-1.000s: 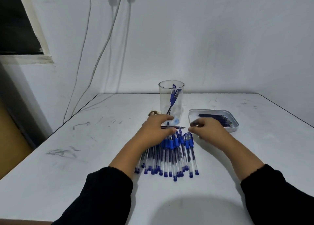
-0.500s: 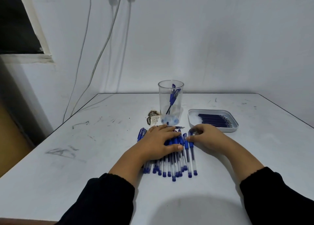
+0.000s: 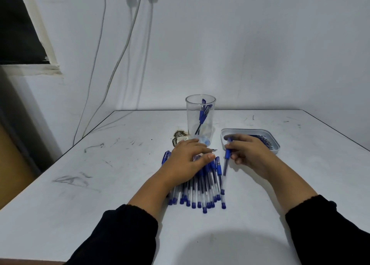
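Note:
A row of several blue-capped pens (image 3: 200,186) lies on the white table (image 3: 120,184), caps toward the wall. My left hand (image 3: 188,162) rests flat on the far end of that row, fingers straight. My right hand (image 3: 248,152) pinches one pen (image 3: 225,168) near its blue cap and holds it tilted beside the row, its lower end over the table. Behind the hands stands a clear plastic cup (image 3: 200,120) with a few pens in it. A thin dark pen part (image 3: 213,150) lies in front of the cup.
A shallow white tray (image 3: 274,144) with several dark refills sits to the right of the cup, partly hidden by my right hand. A small crumpled scrap (image 3: 179,136) lies left of the cup. Cables hang down the wall at the back left.
My right hand has taken one pen from the right side of the row and lifted its capped end. My left hand stays pressed on the row.

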The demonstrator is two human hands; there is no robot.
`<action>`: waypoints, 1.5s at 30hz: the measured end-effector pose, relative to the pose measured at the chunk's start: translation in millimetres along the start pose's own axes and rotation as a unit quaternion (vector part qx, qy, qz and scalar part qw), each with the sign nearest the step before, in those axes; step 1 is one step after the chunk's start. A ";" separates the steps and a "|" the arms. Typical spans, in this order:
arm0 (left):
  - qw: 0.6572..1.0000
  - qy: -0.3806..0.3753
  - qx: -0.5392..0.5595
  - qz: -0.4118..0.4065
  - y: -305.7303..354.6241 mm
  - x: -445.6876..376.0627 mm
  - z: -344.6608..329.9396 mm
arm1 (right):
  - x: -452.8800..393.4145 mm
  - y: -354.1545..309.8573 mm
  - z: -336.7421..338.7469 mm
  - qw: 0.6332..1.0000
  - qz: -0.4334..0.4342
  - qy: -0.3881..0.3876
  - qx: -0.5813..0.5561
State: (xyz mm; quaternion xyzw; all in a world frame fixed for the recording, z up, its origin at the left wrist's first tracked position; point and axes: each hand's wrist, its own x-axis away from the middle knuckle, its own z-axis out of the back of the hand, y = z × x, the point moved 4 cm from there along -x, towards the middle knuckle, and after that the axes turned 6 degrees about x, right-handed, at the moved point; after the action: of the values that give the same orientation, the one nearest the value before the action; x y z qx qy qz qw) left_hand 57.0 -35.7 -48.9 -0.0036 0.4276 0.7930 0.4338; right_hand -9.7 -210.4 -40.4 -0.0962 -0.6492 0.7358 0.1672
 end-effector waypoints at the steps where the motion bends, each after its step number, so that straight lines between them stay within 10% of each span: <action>1: 0.999 0.009 0.037 0.005 3.2 0.3 1.7 | -0.1 -0.8 -1.8 1.000 0.001 -0.007 -0.025; 8: 0.973 -0.013 0.221 0.067 17.5 6.4 5.9 | 3.8 -4.0 -10.3 0.993 0.003 -0.048 -0.109; 18: 0.973 0.032 -0.228 -0.030 15.7 3.4 16.0 | 8.4 -7.4 -11.8 0.987 0.089 -0.039 0.131; 45: 0.945 0.115 -0.274 -0.134 29.7 7.5 2.1 | 14.3 -15.9 -10.6 0.966 0.144 -0.060 0.205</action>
State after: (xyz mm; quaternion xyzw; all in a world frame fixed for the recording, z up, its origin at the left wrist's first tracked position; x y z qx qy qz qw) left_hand 32.6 -36.8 -30.3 -0.2710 0.2360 0.8085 0.4661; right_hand -17.1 -193.7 -25.1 -0.1076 -0.4725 0.8740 0.0363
